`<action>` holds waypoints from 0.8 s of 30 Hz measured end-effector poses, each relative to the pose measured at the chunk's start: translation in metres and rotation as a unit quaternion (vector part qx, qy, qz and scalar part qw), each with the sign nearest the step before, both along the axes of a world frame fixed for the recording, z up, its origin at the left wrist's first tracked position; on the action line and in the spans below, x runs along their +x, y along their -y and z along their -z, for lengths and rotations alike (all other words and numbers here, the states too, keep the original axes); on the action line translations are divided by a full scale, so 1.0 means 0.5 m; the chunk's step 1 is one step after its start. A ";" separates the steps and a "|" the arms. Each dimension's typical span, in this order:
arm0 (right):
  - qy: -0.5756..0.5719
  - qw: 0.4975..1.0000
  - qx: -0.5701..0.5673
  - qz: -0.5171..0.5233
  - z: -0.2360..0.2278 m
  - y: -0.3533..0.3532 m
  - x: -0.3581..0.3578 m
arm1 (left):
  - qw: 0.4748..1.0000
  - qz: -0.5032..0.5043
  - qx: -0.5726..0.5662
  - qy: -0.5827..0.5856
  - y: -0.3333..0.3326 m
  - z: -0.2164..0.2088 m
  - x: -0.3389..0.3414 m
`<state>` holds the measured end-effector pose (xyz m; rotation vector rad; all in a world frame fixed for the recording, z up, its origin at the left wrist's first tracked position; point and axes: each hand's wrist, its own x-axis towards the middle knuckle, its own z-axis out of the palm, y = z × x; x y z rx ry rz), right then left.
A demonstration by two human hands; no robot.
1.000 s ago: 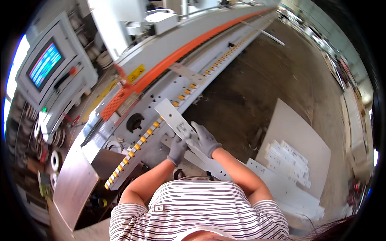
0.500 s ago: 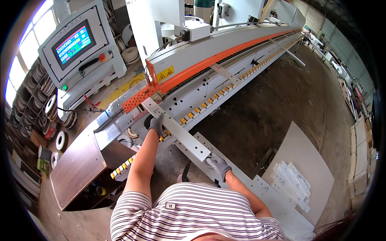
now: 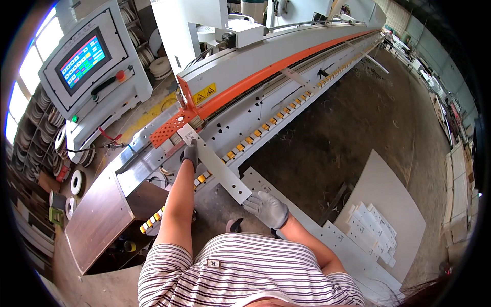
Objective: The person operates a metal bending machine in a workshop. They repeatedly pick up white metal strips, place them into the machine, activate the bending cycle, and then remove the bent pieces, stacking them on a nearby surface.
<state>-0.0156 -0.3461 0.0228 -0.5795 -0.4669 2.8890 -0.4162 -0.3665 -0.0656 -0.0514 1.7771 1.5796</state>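
A long, narrow pale board (image 3: pixel 217 168) with drilled holes slants from the machine's edge back toward me. Its far end lies by the orange perforated plate (image 3: pixel 169 131). My gloved left hand (image 3: pixel 190 155) grips the board's left edge close to that end, some fingers hidden by the board. At the near end, my gloved right hand (image 3: pixel 268 209) is open, fingers stretched flat with their tips against the board's corner. Beneath the board runs a row of yellow rollers (image 3: pixel 249 140) along the machine rail.
The long grey machine (image 3: pixel 245 64) extends to the far right. A control panel with a lit screen (image 3: pixel 83 60) stands at left. Below it is a brown cabinet (image 3: pixel 97 220). More drilled boards (image 3: pixel 371 230) lie stacked on a large pale sheet (image 3: pixel 404 215) at right.
The board has shifted left, with its near end swung leftward. My right hand has gone from holding the end to a flat, stretched palm. My left hand has moved slightly left with the board.
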 end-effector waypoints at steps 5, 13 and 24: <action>-0.016 0.999 -0.038 0.012 -0.014 -0.015 0.005 | 1.000 -0.011 -0.005 0.014 -0.012 0.004 0.003; -0.085 0.993 -0.082 -0.003 -0.025 -0.038 0.015 | 0.999 0.018 -0.003 0.036 -0.027 -0.018 0.011; -0.066 0.995 -0.033 0.070 -0.015 -0.173 0.037 | 0.998 -0.032 0.028 0.048 -0.256 0.041 0.027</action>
